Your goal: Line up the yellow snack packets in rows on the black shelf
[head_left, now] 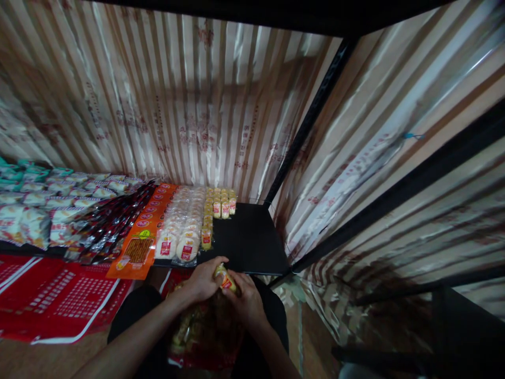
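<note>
Nearest: crinkled bag [205,331] of snacks, lying in the lap between two bare forearms.

Left hand [203,281]: fingers curled close together, pinching the upper end of a small yellow packet [225,279].

Right hand [246,302]: fingers folded round the lower end of the same packet, thumb on top.

Small yellow packet: held by both hands just above the bag, just short of the shelf's front edge, tilted, red label showing.

Handling, as judged: light pinch at the ends, no squeeze on the probably soft middle; one piece at a time; bag kept steady in the lap against spills.

Surface: black shelf [252,242], bare at the right front. Towards the back, rows of yellow packets [221,202]. Just beside these to the left, round white cakes [179,231] in clear wrap, then orange packets [140,247], dark packets [110,221], and white-and-teal packets [35,205] at the far left. Below the shelf front, left, a red printed sheet [59,300].

Room: striped paper lining [177,105] across the back and the right side, printed in red, too blurred to read. Black corner post [311,116] rising from the shelf's right rear. Dim light throughout.
</note>
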{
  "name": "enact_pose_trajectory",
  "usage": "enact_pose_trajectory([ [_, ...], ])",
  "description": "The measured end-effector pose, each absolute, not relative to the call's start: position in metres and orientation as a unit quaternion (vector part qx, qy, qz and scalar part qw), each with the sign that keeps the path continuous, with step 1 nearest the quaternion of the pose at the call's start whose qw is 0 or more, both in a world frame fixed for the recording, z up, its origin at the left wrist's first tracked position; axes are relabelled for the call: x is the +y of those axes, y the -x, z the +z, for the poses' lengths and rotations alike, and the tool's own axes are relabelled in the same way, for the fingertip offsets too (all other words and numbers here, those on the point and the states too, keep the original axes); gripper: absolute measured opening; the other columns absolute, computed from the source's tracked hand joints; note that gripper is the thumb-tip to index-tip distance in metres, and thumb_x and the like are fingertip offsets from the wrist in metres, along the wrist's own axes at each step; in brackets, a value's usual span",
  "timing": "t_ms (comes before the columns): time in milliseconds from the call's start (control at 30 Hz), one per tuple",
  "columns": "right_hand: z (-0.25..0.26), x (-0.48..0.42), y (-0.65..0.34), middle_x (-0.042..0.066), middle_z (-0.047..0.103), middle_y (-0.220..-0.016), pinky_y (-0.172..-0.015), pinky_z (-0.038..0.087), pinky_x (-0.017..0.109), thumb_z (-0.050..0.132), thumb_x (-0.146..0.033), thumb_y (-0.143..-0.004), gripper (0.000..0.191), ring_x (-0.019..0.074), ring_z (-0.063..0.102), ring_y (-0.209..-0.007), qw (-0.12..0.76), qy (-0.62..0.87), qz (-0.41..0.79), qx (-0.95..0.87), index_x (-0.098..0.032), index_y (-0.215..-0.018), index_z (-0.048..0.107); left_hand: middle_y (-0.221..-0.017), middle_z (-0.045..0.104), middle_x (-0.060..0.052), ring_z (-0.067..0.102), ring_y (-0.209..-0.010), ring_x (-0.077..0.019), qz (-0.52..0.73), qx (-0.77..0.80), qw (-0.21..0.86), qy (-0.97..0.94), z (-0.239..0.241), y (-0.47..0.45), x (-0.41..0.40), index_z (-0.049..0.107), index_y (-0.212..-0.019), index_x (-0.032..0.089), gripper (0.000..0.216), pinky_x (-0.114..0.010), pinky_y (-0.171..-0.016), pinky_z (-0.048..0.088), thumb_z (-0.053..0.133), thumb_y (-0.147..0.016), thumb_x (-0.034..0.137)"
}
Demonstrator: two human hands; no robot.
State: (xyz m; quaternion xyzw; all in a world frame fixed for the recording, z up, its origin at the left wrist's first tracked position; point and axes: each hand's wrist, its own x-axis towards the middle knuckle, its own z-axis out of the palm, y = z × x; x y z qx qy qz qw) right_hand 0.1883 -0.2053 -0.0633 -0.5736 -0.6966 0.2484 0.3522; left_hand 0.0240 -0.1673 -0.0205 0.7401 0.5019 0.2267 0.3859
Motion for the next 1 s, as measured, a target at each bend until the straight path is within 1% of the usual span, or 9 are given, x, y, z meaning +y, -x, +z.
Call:
enact_pose_trajectory([
  [200,-0.056,-0.178,-0.199,0.008,0.066,-0.095,-0.07,0.052,0.03,0.061,-0.034,-0.072,0.038,0.0197,0.063,-0.079,0.379,0.584,0.403,-0.593,-0.018,-0.107,0.065,-0.12,0.061,-0.006,0.056,-0.109,-0.0178,0.267,0.509,0.385,-0.722,-0.018,-0.043,-0.139,0.055,-0.119,0.018,0.043,-0.029,-0.097,0.041,0.047,-0.077,0.02],
  [333,-0.063,-0.153,-0.208,0.007,0.067,-0.095,-0.073,0.052,0.031,0.062,-0.04,-0.07,0.037,0.0208,0.063,-0.085,0.418,0.558,0.464,-0.546,-0.018,-0.1,0.067,-0.116,0.062,-0.006,0.057,-0.106,-0.0173,0.3,0.505,0.393,-0.707,-0.024,-0.057,-0.114,0.056,-0.116,0.018,0.04,-0.029,-0.095,0.043,0.048,-0.078,0.02],
  [467,-0.071,-0.124,-0.211,0.006,0.069,-0.087,-0.071,0.051,0.03,0.065,-0.044,-0.066,0.038,0.0194,0.064,-0.078,0.442,0.56,0.48,-0.511,-0.018,-0.093,0.067,-0.111,0.062,-0.009,0.06,-0.096,-0.017,0.352,0.542,0.377,-0.664,-0.033,-0.072,-0.092,0.055,-0.116,0.014,0.039,-0.03,-0.088,0.048,0.049,-0.078,0.021],
  [533,-0.075,-0.106,-0.211,0.006,0.069,-0.082,-0.07,0.051,0.03,0.066,-0.045,-0.064,0.036,0.0184,0.063,-0.073,0.464,0.564,0.474,-0.492,-0.018,-0.088,0.066,-0.112,0.059,-0.011,0.06,-0.094,-0.0166,0.379,0.568,0.362,-0.634,-0.038,-0.08,-0.083,0.054,-0.116,0.013,0.038,-0.029,-0.084,0.05,0.046,-0.079,0.02],
  [600,-0.079,-0.086,-0.212,0.005,0.069,-0.078,-0.07,0.051,0.03,0.068,-0.043,-0.06,0.035,0.018,0.063,-0.071,0.485,0.576,0.453,-0.477,-0.018,-0.084,0.065,-0.118,0.055,-0.014,0.059,-0.099,-0.0171,0.398,0.587,0.358,-0.608,-0.044,-0.089,-0.074,0.051,-0.119,0.011,0.04,-0.029,-0.082,0.051,0.043,-0.08,0.018],
  [700,-0.084,-0.055,-0.217,0.005,0.069,-0.075,-0.069,0.051,0.031,0.068,-0.042,-0.058,0.034,0.0181,0.063,-0.068,0.501,0.6,0.418,-0.464,-0.019,-0.082,0.065,-0.127,0.049,-0.017,0.054,-0.111,-0.0196,0.405,0.607,0.355,-0.584,-0.05,-0.1,-0.061,0.045,-0.125,0.009,0.045,-0.033,-0.092,0.047,0.043,-0.08,0.015],
  [833,-0.09,-0.016,-0.223,0.005,0.07,-0.079,-0.071,0.051,0.032,0.063,-0.043,-0.063,0.034,0.0187,0.064,-0.071,0.494,0.625,0.376,-0.473,-0.018,-0.087,0.063,-0.135,0.045,-0.016,0.042,-0.126,-0.0214,0.378,0.631,0.345,-0.583,-0.05,-0.109,-0.041,0.043,-0.128,0.008,0.049,-0.035,-0.108,0.032,0.043,-0.079,0.011],
  [900,-0.093,0.001,-0.224,0.004,0.07,-0.082,-0.071,0.05,0.032,0.06,-0.043,-0.067,0.033,0.0185,0.064,-0.072,0.484,0.642,0.34,-0.487,-0.019,-0.089,0.063,-0.138,0.044,-0.014,0.038,-0.13,-0.0214,0.358,0.643,0.349,-0.58,-0.049,-0.113,-0.031,0.045,-0.128,0.009,0.049,-0.035,-0.111,0.027,0.043,-0.078,0.009],
  [1000,-0.097,0.022,-0.223,0.003,0.069,-0.082,-0.07,0.049,0.031,0.058,-0.042,-0.07,0.031,0.0173,0.063,-0.071,0.478,0.662,0.29,-0.499,-0.02,-0.091,0.064,-0.14,0.043,-0.012,0.036,-0.131,-0.0207,0.343,0.65,0.361,-0.574,-0.05,-0.119,-0.018,0.047,-0.127,0.012,0.05,-0.035,-0.111,0.026,0.043,-0.077,0.006],
])
